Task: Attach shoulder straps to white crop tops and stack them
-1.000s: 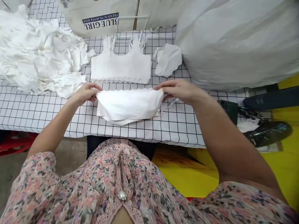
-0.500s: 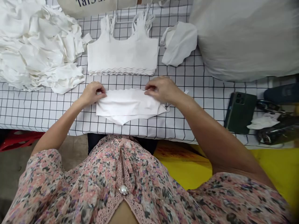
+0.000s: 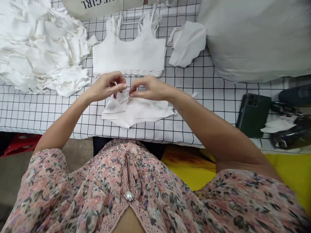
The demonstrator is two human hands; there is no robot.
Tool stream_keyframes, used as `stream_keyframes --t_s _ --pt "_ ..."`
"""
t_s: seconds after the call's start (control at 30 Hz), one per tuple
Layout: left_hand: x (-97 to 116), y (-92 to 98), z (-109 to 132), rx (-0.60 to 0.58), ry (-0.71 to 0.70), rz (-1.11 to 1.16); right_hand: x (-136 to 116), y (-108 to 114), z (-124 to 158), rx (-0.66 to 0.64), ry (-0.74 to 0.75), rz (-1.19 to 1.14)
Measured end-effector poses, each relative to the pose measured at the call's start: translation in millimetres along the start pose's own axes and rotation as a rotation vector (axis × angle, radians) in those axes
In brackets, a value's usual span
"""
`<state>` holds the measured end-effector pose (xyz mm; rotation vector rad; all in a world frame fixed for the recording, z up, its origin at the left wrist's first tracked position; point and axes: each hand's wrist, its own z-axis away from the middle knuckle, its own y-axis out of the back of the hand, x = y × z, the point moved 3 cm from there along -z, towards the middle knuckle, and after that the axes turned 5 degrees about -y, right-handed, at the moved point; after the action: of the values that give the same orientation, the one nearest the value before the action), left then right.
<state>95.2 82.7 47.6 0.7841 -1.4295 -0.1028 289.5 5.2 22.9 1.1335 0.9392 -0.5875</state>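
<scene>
While I watch from far off through the head camera, my main worry is the white cloth (image 3: 139,113). It is thin and soft, so a hard tug could crease it or pull it crooked, and a slip could let it fall flat. The left hand (image 3: 105,86) is half open and curled close above a small raised fold (image 3: 123,97) in the cloth. The right hand (image 3: 148,89) is half open too and seems to pinch that fold lightly, but I cannot tell how tight either hand holds. The cloth lies on a grid mat (image 3: 36,113), near the mat's front edge. Just past the cloth is a white top (image 3: 128,56) with straps. Farther off to the cloth's left is a big heap of white pieces (image 3: 41,45). Well off to the cloth's right are a dark green phone (image 3: 253,115) and a big pale sack (image 3: 255,38).
</scene>
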Motion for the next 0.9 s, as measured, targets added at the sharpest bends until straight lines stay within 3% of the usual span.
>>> stream_keyframes --t_s 0.1,0.2,0.3,0.43,0.53,0.63,0.73,0.8,0.9 --pt "-25 1.6 12 -0.087 0.031 -0.21 20 8 11 0.112 -0.102 0.145" --pt "-51 -5.7 26 -0.076 0.077 -0.355 45 8 29 0.135 -0.286 0.366" --pt "-63 -11.9 34 0.011 0.066 -0.269 64 8 46 0.159 -0.389 0.436" --pt "-67 -6.3 39 0.204 0.096 0.012 77 11 61 0.168 -0.368 0.388" --pt "-59 -4.1 38 0.295 0.107 0.197 72 12 62 0.224 -0.289 0.357" --pt "-35 -11.2 29 0.296 0.109 0.252 46 5 49 0.301 -0.132 0.195" --pt "-7 -16.4 16 0.253 0.074 0.251 15 -4 29 0.228 -0.033 -0.075" --pt "8 -10.0 8 0.268 0.016 0.264 -1 -3 21 0.161 -0.042 -0.185" --pt "20 11.4 1 0.308 -0.023 0.234 -17 16 25 0.219 -0.086 -0.217"
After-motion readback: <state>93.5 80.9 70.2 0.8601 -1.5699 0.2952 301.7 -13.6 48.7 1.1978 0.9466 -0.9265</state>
